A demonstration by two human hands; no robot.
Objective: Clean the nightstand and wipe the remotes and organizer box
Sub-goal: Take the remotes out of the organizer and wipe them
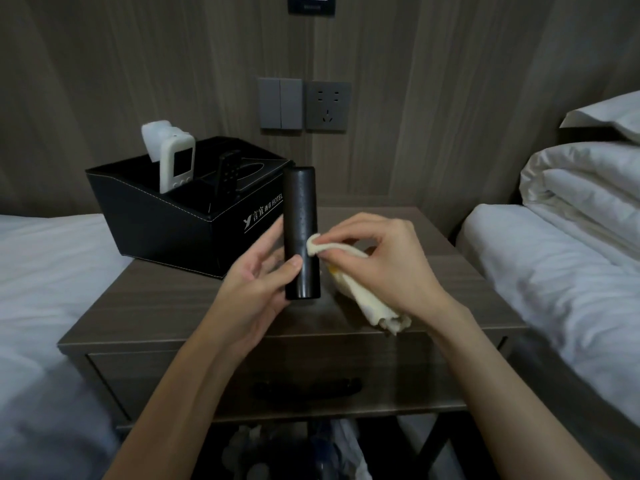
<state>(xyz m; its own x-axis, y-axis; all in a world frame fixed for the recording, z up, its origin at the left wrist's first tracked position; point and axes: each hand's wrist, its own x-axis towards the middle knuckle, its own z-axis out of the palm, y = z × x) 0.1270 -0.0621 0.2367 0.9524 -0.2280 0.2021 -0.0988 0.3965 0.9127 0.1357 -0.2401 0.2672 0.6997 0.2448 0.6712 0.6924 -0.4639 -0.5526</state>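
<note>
Far left: bed (41, 271) with white sheet, edge against the counter (173, 306).

Back-left corner of counter: black organizer box (166, 230), white stitching, hotel logo on its right face. It overhangs the counter's left edge toward the bed. White remote (176, 164) stands upright in a front compartment, something pale behind it. Small black remote (228, 174) leans in the next compartment to the right.

Centre: left hand (256, 282) grasps the long black remote (300, 216) round its lower half, thumb across the front, fingers behind. Remote is upright, over the middle of the counter, just right of the box. Cannot tell whether its lower end touches the wood.

Wall behind: grey switch (280, 103), socket (328, 106) beside it.

Right of remote: right hand (388, 258) pinches a cream cloth (360, 292); bunched tip pressed to the remote's right side, near the left thumb. Rest of cloth trails under the palm, rolled end low over the counter.

Below: drawer front with dark handle (308, 388).

Far right: second bed (554, 289), folded white duvet (581, 195) on it.
</note>
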